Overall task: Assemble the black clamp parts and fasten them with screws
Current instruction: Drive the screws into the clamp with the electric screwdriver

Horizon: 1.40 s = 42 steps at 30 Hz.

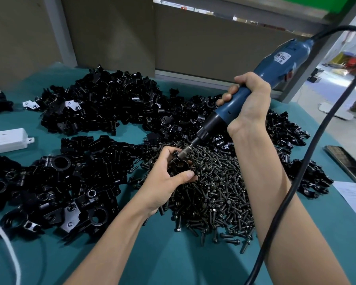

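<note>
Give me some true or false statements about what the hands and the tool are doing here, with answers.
1. The right hand grips the blue electric screwdriver. True.
2. The left hand holds a white box. False: it holds a black clamp.
3. The screwdriver's tip meets the clamp above the pile of screws. True.
4. The table cover is red. False: it is teal.

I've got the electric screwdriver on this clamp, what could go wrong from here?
The blue electric screwdriver in your right hand meets the black clamp part at a slant, so its bit could slip onto your left hand gripping it. Its thick black cable crosses your right forearm and might tug the tool.
</note>
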Tool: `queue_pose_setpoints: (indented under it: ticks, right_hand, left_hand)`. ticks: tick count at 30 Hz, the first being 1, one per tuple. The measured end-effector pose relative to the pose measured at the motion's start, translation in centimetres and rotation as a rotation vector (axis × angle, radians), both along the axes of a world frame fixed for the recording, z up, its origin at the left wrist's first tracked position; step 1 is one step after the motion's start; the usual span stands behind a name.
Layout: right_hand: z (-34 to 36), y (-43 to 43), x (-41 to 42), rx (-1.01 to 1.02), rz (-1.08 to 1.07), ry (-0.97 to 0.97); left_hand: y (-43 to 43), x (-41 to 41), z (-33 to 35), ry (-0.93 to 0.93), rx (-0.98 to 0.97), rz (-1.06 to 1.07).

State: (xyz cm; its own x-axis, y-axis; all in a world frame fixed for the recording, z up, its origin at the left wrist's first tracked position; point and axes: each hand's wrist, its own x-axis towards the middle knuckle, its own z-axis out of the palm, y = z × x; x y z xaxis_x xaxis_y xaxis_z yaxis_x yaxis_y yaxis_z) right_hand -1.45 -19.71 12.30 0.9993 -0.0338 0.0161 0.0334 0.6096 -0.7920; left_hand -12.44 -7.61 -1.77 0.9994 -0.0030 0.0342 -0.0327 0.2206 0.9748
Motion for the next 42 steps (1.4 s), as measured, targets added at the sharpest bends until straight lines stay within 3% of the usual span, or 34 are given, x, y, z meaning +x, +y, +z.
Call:
queue_pose_setpoints:
  ticks: [23,29,37,42]
  right_hand:
    - [0.2,0.2,-0.3,0.006,0.009,-0.06]
    - [0.3,-0.1,-0.3,0.014,0.081,-0.106]
    - [0.4,-0.6,-0.4,0.038,0.227,-0.157]
    - [0.4,-1.0,-0.5,0.113,0.287,-0.251]
  left_hand:
    - [-0.1,-0.1,-0.2,-0.018,-0.091,-0.021]
    - [0.1,-0.1,0.0,0.005,-0.139,-0.073]
    - [0.0,-0.1,0.2,0.063,-0.053,-0.146]
    - [0.2,-0.2,0.6,0.076,-0.137,-0.162]
